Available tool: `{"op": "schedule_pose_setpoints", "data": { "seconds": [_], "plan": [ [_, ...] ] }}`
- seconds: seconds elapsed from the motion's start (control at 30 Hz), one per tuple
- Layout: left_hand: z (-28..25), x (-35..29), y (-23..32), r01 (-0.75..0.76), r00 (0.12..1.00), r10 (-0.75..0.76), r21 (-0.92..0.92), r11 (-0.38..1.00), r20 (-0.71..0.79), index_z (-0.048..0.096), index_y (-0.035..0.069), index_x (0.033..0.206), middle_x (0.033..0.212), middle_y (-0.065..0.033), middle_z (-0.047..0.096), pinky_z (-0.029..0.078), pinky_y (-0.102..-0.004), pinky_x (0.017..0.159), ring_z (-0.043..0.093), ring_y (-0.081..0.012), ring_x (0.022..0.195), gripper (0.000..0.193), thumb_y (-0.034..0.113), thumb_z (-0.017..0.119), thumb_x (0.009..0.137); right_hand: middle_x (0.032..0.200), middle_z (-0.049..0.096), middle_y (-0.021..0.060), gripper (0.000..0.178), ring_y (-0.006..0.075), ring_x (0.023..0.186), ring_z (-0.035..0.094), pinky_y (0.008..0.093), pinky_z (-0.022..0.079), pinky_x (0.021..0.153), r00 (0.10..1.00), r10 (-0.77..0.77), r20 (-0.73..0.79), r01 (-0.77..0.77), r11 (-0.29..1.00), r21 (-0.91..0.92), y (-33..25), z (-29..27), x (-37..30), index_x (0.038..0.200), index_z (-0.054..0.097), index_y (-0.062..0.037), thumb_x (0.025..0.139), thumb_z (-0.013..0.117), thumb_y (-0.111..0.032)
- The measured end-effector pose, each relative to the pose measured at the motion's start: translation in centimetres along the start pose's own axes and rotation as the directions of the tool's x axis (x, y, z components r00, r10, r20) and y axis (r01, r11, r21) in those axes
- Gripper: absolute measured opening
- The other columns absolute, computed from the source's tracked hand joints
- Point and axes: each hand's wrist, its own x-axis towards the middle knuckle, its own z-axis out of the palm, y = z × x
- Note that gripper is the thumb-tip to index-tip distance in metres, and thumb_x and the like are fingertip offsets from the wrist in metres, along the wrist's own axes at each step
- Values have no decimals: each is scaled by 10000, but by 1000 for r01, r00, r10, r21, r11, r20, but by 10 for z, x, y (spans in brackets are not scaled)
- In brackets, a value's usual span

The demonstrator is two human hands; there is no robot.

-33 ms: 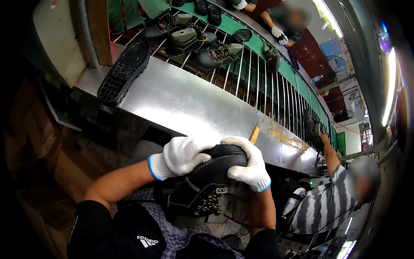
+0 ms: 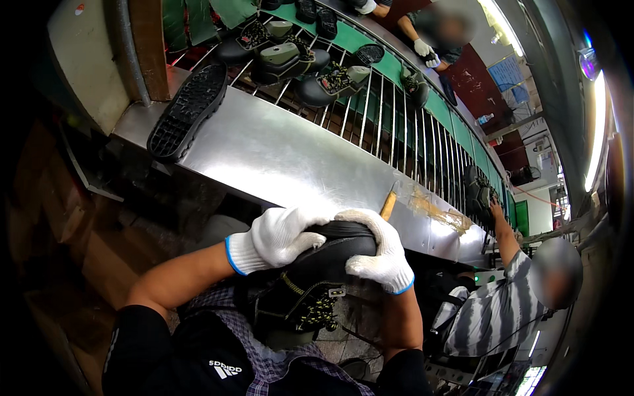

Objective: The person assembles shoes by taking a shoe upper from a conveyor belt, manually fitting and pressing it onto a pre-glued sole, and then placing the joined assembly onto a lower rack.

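Note:
A black work shoe [image 2: 316,277] with yellow stitching and yellow-flecked laces is gripped in front of my body, its toe pointing at the metal bench. My left hand [image 2: 281,237], in a white knit glove, wraps the left side of the toe, with the thumb lying along it. Around the toe's right side curls my right hand [image 2: 382,249], gloved the same way, thumb on the upper. Between the hands a dark rubbery edge [image 2: 347,229] shows at the tip; whether it is a sole is unclear. The shoe's underside and several fingertips are hidden.
On the shiny bench [image 2: 277,155] lie a black outsole [image 2: 186,112] and a wooden-handled tool [image 2: 388,206]. Beyond runs a rod rack [image 2: 380,125] carrying several shoes [image 2: 290,63]. A co-worker in striped grey [image 2: 492,317] reaches to a shoe at right; others work across the line.

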Motion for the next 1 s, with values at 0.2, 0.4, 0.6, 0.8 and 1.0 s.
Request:
{"op": "schedule_pose_setpoints", "data": {
  "seconds": [0.2,0.4,0.6,0.8,1.0],
  "plan": [
    [-15,51,26,547,808,-489,-110,830,329,736,-45,1174,940,-204,772,616,-392,819,785,-278,878,390,332,653,1116,1371,730,169,1034,298,1279,706,444,554,1117,996,-69,48,74,988,-132,-2,-4,5,1507,625,-37,686,1055,-495],
    [-22,28,9,709,683,-505,-312,632,528,659,-50,1419,1165,-142,780,604,-383,908,757,-221,1007,565,385,738,1068,1300,736,146,930,255,1187,716,402,546,1075,996,-5,92,19,988,-150,11,-14,13,1380,700,20,697,986,-542],
    [-42,7,-12,782,617,-325,-515,350,717,374,-29,1701,1686,-176,484,471,-447,1253,520,-279,1516,917,48,878,939,1292,728,146,892,274,1206,707,422,549,1083,999,-29,42,34,989,-141,22,-17,15,1384,697,-9,724,981,-537],
    [-45,19,4,461,757,-355,-63,885,549,485,3,1639,1333,-227,747,620,-346,993,774,-204,1091,777,75,727,904,1295,738,163,916,284,1207,712,430,551,1082,999,-10,32,13,994,-106,24,-15,18,1408,690,-3,709,989,-515],
    [-48,18,27,579,723,-456,-95,810,518,530,-4,1596,1348,-247,750,633,-387,1005,795,-297,1122,724,41,660,885,1274,741,135,902,251,1196,708,408,553,1068,999,-4,33,6,996,-84,26,-16,11,1392,688,10,708,978,-502]
  ]
}}
